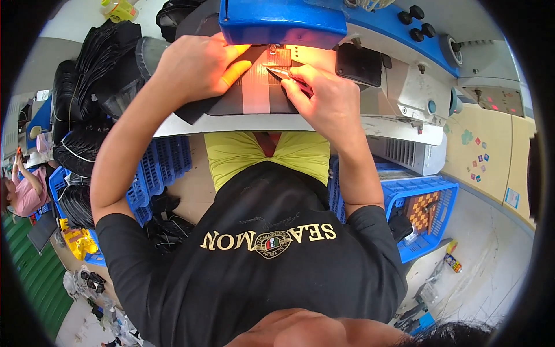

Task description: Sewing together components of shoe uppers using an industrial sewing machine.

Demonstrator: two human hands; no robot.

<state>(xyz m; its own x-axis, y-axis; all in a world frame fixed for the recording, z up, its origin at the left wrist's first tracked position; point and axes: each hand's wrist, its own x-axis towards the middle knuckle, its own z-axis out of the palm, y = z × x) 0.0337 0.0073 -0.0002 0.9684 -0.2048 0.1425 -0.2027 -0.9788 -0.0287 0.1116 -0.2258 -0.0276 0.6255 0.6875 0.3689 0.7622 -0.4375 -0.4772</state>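
Black flat material (pixel 228 104) with a pale grey strip (pixel 256 99) lies on the sewing machine's bed under a bright orange light. My left hand (pixel 199 66) rests on its left part, thumb and forefinger stretched apart, with yellow covers on their tips. In my right hand (pixel 329 98) is a small pointed metal tool (pixel 278 72) with a dark red handle. Its tip touches or hovers over the strip, just in front of the metal presser foot (pixel 273 51); which one I cannot tell. Above the work spans the blue machine head (pixel 283 23).
Bundled black pieces (pixel 78 98) are stacked at the left, beside blue crates (pixel 159 173). Close to my right hand sits a dark box (pixel 358 63) on the machine. A blue basket (pixel 428 185) stands at the lower right. Another person (pixel 32 191) works at the far left.
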